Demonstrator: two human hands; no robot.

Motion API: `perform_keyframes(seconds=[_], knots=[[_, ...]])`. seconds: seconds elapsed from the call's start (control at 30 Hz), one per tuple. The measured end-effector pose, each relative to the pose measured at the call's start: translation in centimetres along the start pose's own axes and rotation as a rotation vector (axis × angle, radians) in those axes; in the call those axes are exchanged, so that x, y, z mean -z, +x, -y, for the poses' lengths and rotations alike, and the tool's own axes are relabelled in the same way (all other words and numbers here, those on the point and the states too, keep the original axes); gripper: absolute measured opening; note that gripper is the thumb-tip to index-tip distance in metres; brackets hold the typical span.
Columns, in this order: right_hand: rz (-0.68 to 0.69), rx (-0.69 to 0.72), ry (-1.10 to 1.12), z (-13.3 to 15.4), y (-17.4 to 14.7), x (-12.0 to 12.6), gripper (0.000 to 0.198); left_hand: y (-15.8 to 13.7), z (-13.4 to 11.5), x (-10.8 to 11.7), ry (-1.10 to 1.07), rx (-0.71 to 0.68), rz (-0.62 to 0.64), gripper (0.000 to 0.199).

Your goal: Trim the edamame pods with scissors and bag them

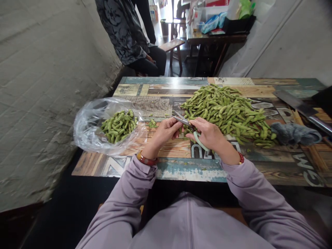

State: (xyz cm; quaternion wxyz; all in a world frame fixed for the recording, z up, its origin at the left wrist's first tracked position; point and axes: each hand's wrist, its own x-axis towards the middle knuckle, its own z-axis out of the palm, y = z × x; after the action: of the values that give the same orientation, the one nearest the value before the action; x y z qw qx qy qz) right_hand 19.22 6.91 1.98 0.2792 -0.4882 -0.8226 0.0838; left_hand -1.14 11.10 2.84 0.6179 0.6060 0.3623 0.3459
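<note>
My right hand (207, 133) is closed round the pale green handles of a pair of scissors (199, 141), whose blades point left and stand a little apart. Close to the blade tips, my left hand (167, 132) has its thumb and fingers pinched together. What they hold, if anything, is too hidden to name. A large heap of green soybean pods (223, 109) lies just beyond and to the right of my hands. Over on the left, a clear plastic bag (86, 126) lies with its mouth spread, and more pods (119, 126) are inside it.
A cleaver (295, 102) and a crumpled grey cloth (295, 134) lie on the right of the patchwork-patterned table (166, 169). Small green scraps (152, 123) sit near the bag. Past the far edge are a seated person (127, 38), a wooden bench (172, 45) and another table (218, 37).
</note>
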Motion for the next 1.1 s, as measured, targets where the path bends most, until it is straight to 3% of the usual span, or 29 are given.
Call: perform_keyframes(seconds=[0.57, 0.7, 0.77, 0.9, 1.1], knots=[[0.109, 0.013, -0.064, -0.9, -0.3, 0.2, 0.033, 0.1, 0.0, 0.9, 0.05, 0.071, 0.028, 0.03], [0.063, -0.002, -0.071, -1.1, -0.2, -0.1, 0.035, 0.1, 0.2, 1.0, 0.026, 0.076, -0.001, 0.028], [0.002, -0.027, -0.08, -1.1, -0.2, -0.1, 0.036, 0.3, 0.3, 1.0, 0.01, 0.063, -0.078, 0.026], [-0.08, -0.088, -0.077, -0.7, 0.0, 0.0, 0.037, 0.6, 0.4, 1.3, -0.143, 0.018, -0.272, 0.025], [-0.098, -0.112, -0.086, -0.2, 0.0, 0.3, 0.039, 0.7, 0.0, 1.5, -0.527, 0.096, -0.295, 0.026]])
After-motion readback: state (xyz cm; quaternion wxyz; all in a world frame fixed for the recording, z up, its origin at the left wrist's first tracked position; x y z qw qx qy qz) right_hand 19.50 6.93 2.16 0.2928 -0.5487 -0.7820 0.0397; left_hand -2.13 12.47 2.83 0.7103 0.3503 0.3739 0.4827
